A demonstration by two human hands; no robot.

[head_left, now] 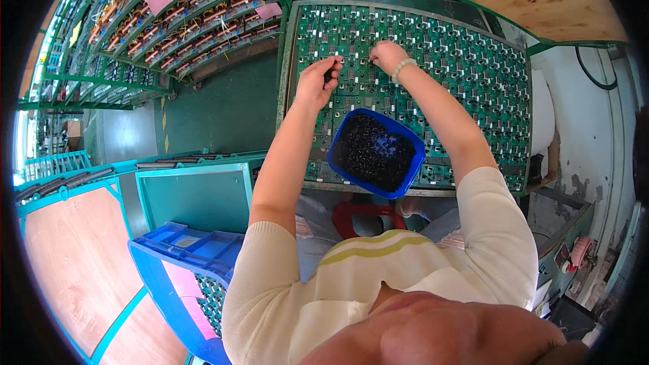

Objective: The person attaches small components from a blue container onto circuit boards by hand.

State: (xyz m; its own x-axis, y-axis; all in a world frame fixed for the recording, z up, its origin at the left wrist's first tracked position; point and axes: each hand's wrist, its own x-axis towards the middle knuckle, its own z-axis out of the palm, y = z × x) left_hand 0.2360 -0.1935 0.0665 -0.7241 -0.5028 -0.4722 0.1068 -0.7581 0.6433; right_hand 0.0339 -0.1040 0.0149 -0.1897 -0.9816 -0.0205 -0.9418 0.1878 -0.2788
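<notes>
A wide panel of green circuit boards (473,94), dotted with small white and black components, lies in front of me. Over its left part my left hand (316,84) is closed around several small black parts (329,74), some showing between the fingers. My right hand (388,57), with a pale beaded bracelet on its wrist, is at the boards just to the right. Its fingers are pinched together, and what they hold is too small to make out. A blue plastic bin (391,193) full of small black parts (372,152) rests on the near edge of the boards.
Green racks (203,34) of boards with copper coils stand at the far left. A blue crate (152,263) with boards and pink sheets is by my left side. Wooden panels (527,0) border the far side, and a white wall (588,108) the right. A red stool (345,220) shows below the bin.
</notes>
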